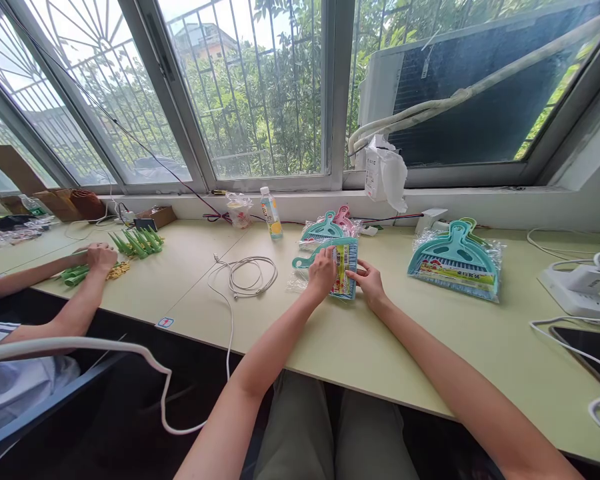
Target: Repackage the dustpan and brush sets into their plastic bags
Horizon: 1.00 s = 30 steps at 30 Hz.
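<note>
A teal mini dustpan and brush set with a yellow-green printed label lies at the middle of the table, its handle pointing left. My left hand is closed over it from the left, its fingers on the label. At the right edge, my right hand grips the set between thumb and fingers. Just behind lie a teal dustpan set and a pink one in clear plastic. To the right rests a pile of wrapped teal and green sets, bristles towards me.
A coiled white cable and a drink bottle are left of my hands. At right are a white power strip and a dark phone. A co-worker's hands handle green pieces at far left.
</note>
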Each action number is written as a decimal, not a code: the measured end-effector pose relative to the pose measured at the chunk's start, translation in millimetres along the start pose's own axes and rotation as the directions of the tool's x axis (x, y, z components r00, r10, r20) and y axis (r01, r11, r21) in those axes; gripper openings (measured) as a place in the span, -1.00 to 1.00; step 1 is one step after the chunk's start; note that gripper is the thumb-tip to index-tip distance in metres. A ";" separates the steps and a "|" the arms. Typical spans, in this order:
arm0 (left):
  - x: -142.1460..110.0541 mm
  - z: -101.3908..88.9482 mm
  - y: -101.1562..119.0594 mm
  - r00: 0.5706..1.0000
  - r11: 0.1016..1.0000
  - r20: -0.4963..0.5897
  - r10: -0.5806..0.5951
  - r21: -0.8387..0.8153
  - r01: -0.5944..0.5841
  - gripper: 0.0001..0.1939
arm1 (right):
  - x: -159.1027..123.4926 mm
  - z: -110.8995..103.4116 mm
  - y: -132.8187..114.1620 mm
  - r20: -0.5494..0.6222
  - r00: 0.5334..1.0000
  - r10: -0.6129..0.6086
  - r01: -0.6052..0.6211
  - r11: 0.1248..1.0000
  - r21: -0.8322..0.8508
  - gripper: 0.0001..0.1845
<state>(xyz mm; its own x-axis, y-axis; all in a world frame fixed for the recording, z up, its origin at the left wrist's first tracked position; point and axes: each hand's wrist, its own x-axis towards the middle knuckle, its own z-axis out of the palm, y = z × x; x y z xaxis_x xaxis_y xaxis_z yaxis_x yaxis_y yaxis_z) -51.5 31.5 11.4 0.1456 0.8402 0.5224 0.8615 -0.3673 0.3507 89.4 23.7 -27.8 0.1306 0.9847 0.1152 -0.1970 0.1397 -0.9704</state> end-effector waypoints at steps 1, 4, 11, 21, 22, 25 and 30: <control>0.0 -0.1 -0.1 1.000 0.999 -0.001 -0.017 -0.031 0.017 -0.60 | -0.4 0.4 -0.4 0.000 1.000 0.000 0.000 1.000 0.003 -0.27; -0.2 -1.6 0.9 0.999 0.987 0.002 -0.053 -0.154 0.053 -0.59 | -1.3 1.4 -2.1 -0.007 1.000 0.000 0.001 1.000 0.024 -0.31; -5.9 0.3 10.4 1.000 0.923 -0.026 0.010 -0.384 -0.019 -0.63 | -3.0 2.5 -4.1 0.003 1.000 -0.015 0.015 1.000 0.014 -0.24; -10.8 -10.8 17.8 0.963 0.947 -0.238 -0.123 -0.319 0.042 -0.66 | -5.8 4.6 -11.1 -0.134 0.991 -0.016 0.034 0.991 0.131 -0.28; -10.0 -12.8 17.8 0.934 0.943 -0.297 -0.198 -0.318 0.099 -0.62 | -4.9 3.2 -12.2 -0.163 0.986 -0.016 0.041 0.988 0.150 -0.31; -1.5 -16.1 10.6 0.775 0.838 -0.388 -0.498 -0.443 0.317 -0.42 | -1.1 -1.6 -14.5 -0.235 0.972 -0.018 0.070 0.974 0.214 -0.38; 17.3 -7.2 -10.5 0.680 0.384 0.064 -0.730 -0.784 0.487 -0.26 | 4.3 -7.2 -12.3 -0.275 0.961 -0.018 0.095 0.958 0.270 -0.43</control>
<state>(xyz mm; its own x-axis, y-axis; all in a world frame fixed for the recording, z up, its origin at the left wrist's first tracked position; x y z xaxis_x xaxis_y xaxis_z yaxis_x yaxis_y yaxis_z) -61.6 47.1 22.4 -0.4987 0.8654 0.0492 0.0204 -0.0451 0.9988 99.4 25.5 -16.9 0.3963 0.9154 0.0701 -0.4386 0.2559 -0.8615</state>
